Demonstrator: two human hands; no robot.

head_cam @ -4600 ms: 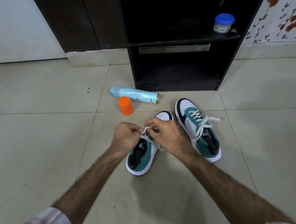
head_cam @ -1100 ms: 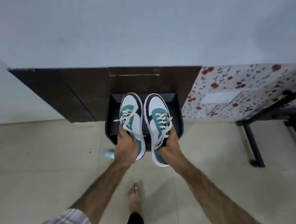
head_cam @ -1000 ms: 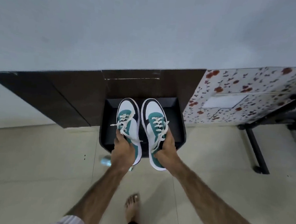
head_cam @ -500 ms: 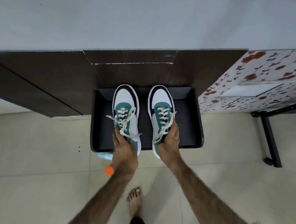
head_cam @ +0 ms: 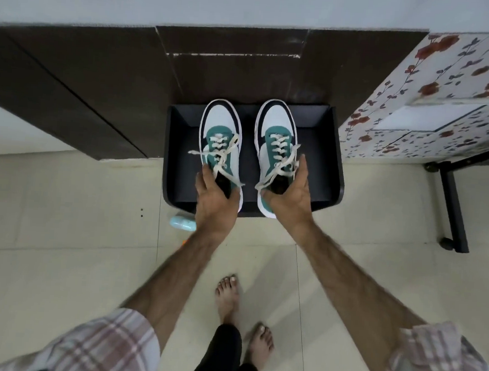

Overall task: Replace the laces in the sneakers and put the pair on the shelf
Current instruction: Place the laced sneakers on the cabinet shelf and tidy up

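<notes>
The 2 sneakers, left sneaker and right sneaker, sit side by side on the black shelf, toes toward the wall, white laces tied loosely. The left hand grips the left sneaker's heel; the right hand grips the right one's heel. A pale blue can lies on the floor beside the shelf.

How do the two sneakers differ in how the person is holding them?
The left sneaker is gripped by the left hand, fingers curled into its opening; the right sneaker is held by the right hand with straighter fingers along its outer side. The left sneaker's lace end trails far sideways; the right's stays closer. Both are teal, white and black, laced, toes pointing away, over the dark shelf.
</notes>
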